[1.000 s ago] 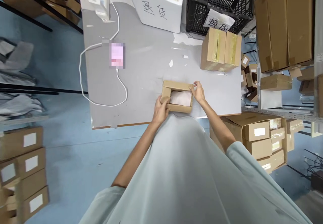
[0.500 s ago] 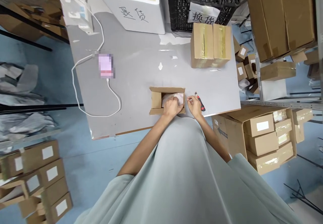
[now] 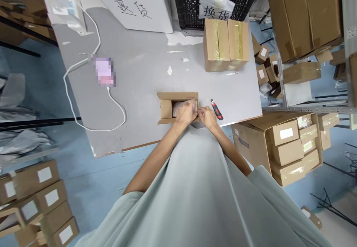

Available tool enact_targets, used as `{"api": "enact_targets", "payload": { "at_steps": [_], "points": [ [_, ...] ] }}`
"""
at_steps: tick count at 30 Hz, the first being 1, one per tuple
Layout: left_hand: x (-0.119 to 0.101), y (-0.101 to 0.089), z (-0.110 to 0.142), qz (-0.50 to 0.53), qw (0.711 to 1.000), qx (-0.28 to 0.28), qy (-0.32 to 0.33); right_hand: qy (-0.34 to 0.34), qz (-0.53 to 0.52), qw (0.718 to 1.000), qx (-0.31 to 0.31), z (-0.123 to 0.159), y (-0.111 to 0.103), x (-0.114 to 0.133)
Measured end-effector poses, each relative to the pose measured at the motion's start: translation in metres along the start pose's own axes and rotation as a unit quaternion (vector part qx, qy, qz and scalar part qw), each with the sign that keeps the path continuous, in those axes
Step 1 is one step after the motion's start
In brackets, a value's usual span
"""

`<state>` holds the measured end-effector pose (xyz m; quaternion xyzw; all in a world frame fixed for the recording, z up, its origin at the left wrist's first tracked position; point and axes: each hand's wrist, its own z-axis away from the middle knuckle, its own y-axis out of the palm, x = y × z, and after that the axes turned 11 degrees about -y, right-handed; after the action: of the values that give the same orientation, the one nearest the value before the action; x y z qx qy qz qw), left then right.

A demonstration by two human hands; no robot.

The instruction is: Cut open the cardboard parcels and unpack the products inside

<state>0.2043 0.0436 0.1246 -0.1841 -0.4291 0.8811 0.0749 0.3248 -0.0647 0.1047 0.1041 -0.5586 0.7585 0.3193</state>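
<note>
An opened small cardboard box [image 3: 166, 109] sits near the table's front edge, its long flaps folded outward. Inside lies a pale, pinkish-white wrapped item [image 3: 175, 109], partly covered by my left hand [image 3: 186, 114]. That hand reaches over the box's right half with fingers curled down; what the fingertips grip is hidden. My right hand [image 3: 208, 117] is at the box's right end, thumb and fingers pinched together against its edge. Just right of it, a red and black utility knife [image 3: 216, 109] rests on the table.
Two taped cartons [image 3: 216, 46] stand at the back right, before a black plastic crate [image 3: 189, 13]. A white foam bin [image 3: 145, 13] is left of it. A charging cable [image 3: 122, 113] runs to a blurred device [image 3: 104, 70]. A large carton of boxes [image 3: 251, 139] stands beside the table.
My left hand has moved from the box's left end onto its right half. The right hand has come lower, revealing the utility knife. The long flaps now spread outward.
</note>
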Motion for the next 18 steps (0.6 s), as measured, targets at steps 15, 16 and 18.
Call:
{"api": "enact_targets", "payload": {
  "at_steps": [15, 16, 18],
  "points": [
    [0.026, 0.008, -0.023, 0.008, 0.999, 0.042, 0.033, 0.013, 0.021, 1.0, -0.001, 0.001, 0.006, 0.014],
    [0.022, 0.008, -0.023, 0.023, 0.998, 0.045, 0.046, 0.018, 0.023, 1.0, -0.001, 0.001, 0.006, 0.015],
    [0.015, 0.008, -0.022, 0.036, 0.997, 0.052, 0.049, 0.028, 0.026, 0.999, 0.002, 0.003, 0.004, 0.017]
  ]
}}
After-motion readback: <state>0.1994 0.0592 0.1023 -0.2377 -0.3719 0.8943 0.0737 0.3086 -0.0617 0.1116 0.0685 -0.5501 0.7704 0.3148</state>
